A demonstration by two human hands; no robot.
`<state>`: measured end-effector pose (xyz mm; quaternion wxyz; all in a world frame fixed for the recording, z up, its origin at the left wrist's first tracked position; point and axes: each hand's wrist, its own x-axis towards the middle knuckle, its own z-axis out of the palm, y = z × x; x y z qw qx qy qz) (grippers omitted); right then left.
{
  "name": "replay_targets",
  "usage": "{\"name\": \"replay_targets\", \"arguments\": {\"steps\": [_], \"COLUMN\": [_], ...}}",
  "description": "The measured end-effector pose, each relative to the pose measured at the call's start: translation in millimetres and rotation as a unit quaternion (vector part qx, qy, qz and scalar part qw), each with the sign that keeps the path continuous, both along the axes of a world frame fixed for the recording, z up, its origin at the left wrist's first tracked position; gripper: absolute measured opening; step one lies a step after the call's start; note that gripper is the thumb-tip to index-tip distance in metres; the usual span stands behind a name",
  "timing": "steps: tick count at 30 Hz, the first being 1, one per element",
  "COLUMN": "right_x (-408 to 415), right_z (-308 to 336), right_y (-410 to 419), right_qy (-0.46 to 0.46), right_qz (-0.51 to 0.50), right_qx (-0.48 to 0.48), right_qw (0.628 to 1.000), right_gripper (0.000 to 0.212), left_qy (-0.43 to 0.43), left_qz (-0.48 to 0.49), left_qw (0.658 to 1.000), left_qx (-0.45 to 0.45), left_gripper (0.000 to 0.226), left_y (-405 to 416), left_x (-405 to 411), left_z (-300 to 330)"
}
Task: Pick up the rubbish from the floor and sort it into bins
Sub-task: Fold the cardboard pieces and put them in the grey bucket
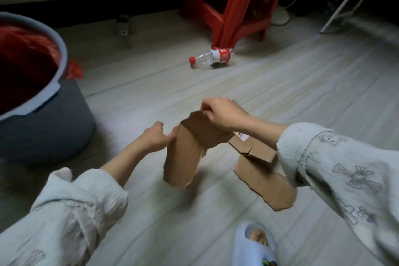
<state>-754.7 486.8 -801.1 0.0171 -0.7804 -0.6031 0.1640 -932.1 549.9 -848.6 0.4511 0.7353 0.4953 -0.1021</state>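
A torn, flattened brown cardboard box [185,157] hangs above the floor between both hands. My left hand [154,138] grips its left flap at the upper edge. My right hand [222,114] pinches the top of the middle fold from above. The box's right part [259,168], with a white label, sags down to the floor under my right forearm. An empty clear plastic bottle [212,58] with a red cap and red label lies on its side farther off. A grey bin [54,119] with a red bag liner stands at the left.
A red plastic stool [228,6] stands behind the bottle. White metal legs [345,0] lean at the far right. My foot in a pale blue slipper [254,246] is at the bottom. A small dark object [124,26] lies near the wall.
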Motion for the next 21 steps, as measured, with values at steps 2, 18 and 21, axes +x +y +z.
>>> {"name": "replay_targets", "arguments": {"steps": [2, 18, 21], "right_x": [-4, -27, -34], "right_z": [5, -69, -77], "right_y": [15, -6, -21], "right_qy": [0.024, 0.395, 0.421], "right_qz": [-0.013, -0.047, -0.071], "right_qx": [0.042, 0.003, 0.021], "right_qw": [0.999, 0.918, 0.904], "right_gripper": [0.021, 0.048, 0.048], "left_qy": [-0.053, -0.214, -0.171], "left_qz": [0.098, 0.290, 0.257], "left_qw": [0.991, 0.897, 0.924], "left_qx": [-0.079, -0.255, -0.227], "left_gripper": [0.032, 0.049, 0.040], "left_y": [8, 9, 8], "left_x": [-9, 12, 16], "left_z": [2, -7, -9]}}
